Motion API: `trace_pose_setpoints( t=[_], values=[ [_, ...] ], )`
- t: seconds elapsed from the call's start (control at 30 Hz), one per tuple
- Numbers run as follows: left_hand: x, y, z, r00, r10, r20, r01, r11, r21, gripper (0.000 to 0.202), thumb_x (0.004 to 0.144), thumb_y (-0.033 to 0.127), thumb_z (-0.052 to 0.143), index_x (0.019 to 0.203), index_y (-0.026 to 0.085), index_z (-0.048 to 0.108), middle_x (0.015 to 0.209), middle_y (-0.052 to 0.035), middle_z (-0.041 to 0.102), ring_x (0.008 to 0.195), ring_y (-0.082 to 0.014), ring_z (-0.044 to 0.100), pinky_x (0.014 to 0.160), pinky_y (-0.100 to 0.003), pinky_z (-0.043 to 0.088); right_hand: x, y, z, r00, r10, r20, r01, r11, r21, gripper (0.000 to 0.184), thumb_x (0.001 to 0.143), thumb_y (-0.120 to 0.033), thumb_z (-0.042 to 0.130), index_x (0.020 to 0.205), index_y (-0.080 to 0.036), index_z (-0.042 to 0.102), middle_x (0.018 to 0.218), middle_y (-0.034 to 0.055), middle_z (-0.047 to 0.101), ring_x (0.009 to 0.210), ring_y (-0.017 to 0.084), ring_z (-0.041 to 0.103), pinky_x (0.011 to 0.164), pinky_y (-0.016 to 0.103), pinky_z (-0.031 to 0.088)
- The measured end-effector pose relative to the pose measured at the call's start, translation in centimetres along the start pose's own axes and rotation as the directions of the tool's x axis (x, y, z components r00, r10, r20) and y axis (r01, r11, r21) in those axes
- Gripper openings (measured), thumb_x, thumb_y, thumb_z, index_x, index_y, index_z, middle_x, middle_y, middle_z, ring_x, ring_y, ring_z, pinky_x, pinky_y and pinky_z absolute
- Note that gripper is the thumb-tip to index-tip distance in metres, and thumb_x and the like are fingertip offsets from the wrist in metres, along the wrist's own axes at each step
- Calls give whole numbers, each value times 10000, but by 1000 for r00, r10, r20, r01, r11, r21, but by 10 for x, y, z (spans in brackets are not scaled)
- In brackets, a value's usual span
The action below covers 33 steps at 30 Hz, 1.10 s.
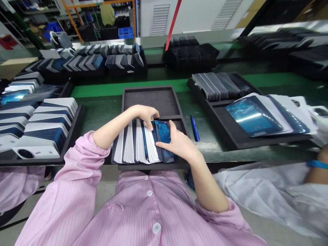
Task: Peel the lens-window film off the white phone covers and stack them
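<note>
In front of me, a row of thin white and dark-blue phone back panels leans in the near compartment of a black tray. The tray's far compartment shows its bare floor. My left hand curls over the top edges of the panels, its thumb down among them and its fingers bent towards the right. At the right end of the row, my right hand lies against a glossy dark-blue panel, thumb and forefinger spread wide. Its other fingers are mostly hidden.
A blue pen lies right of the tray. Another tray at right holds dark panels and a fanned glossy stack. Packed panels fill a tray at left. More trays line the back. A co-worker's white sleeve is close on the right.
</note>
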<state>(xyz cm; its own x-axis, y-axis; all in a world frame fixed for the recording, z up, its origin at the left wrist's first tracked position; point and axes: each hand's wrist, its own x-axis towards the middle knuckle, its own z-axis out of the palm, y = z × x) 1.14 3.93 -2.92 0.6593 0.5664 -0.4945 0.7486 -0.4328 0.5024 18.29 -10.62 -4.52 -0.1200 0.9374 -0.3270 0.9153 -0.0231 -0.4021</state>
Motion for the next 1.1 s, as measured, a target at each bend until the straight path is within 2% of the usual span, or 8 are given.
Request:
trace_pose_setpoints(
  t=[0.13, 0.23, 0.33, 0.4, 0.57, 0.7, 0.97, 1.1],
  values=[
    [-8, 2, -3, 998, -45, -49, 43, 999, -28, 857, 524, 339, 845, 1329, 192, 588, 1196, -113, 729, 1002, -271, 700, 845, -323, 532, 5, 4, 0, 999, -24, 21, 24, 1000, 6, 1169, 805, -567, 732, 1603, -78, 32, 1343, 291, 565, 1195, 408, 614, 901, 424, 501],
    [-39, -7, 5, 957, -52, -287, 48, 999, -19, 715, 731, 415, 709, 1375, 151, 541, 1398, -166, 603, 1239, -295, 601, 1032, -374, 460, 7, 10, -4, 998, -58, 34, 57, 998, 42, 1167, 795, -561, 749, 1601, -73, 60, 1330, 272, 587, 1217, 402, 599, 916, 419, 497],
    [-86, -26, 35, 820, -117, -561, 68, 992, -108, 666, 844, 525, 556, 1371, 118, 543, 1474, -173, 525, 1390, -312, 468, 1179, -420, 328, 10, 21, -11, 988, -134, 73, 126, 985, 116, 1066, 846, -557, 696, 1594, -62, 120, 1268, 229, 635, 1187, 358, 624, 905, 381, 503],
    [-113, -39, 65, 694, -322, -644, 98, 928, -359, 722, 877, 592, 471, 1427, 125, 477, 1524, -188, 461, 1372, -325, 489, 1161, -461, 363, 14, 26, -15, 973, -191, 129, 172, 974, 150, 1001, 876, -537, 666, 1586, -55, 150, 1201, 200, 669, 1131, 332, 655, 882, 363, 511],
    [-140, -45, 139, 591, -574, -567, -107, 641, -760, 707, 813, 667, 562, 1330, 184, 563, 1437, -147, 566, 1366, -326, 497, 1187, -461, 345, 28, 23, -18, 963, -171, 210, 142, 979, 147, 915, 831, -471, 738, 1514, -53, 294, 1224, 205, 666, 1116, 323, 665, 886, 362, 529],
    [-129, -28, 159, 459, -663, -591, -150, 598, -787, 665, 837, 603, 551, 1357, 190, 530, 1459, -129, 530, 1423, -295, 431, 1228, -444, 285, 37, 12, -10, 980, -86, 180, 65, 991, 120, 891, 746, -449, 811, 1407, -30, 386, 1285, 269, 603, 1174, 354, 627, 917, 406, 531],
    [-113, -3, 158, 507, -607, -612, -70, 678, -731, 636, 890, 501, 519, 1462, 264, 372, 1442, -103, 425, 1488, -281, 268, 1258, -488, 190, 41, -8, -8, 956, 198, 217, -237, 957, 168, 834, 555, -337, 853, 1257, -67, 495, 1147, 201, 633, 1066, 334, 658, 796, 385, 584],
    [-112, -25, 144, 624, -450, -639, -42, 797, -602, 746, 840, 596, 576, 1430, 229, 304, 1348, -119, 400, 1410, -298, 342, 1230, -500, 232, 41, -19, -10, 938, 255, 234, -299, 937, 178, 809, 496, -280, 843, 1220, -90, 534, 1173, 187, 616, 1086, 338, 640, 750, 365, 585]
  ],
)
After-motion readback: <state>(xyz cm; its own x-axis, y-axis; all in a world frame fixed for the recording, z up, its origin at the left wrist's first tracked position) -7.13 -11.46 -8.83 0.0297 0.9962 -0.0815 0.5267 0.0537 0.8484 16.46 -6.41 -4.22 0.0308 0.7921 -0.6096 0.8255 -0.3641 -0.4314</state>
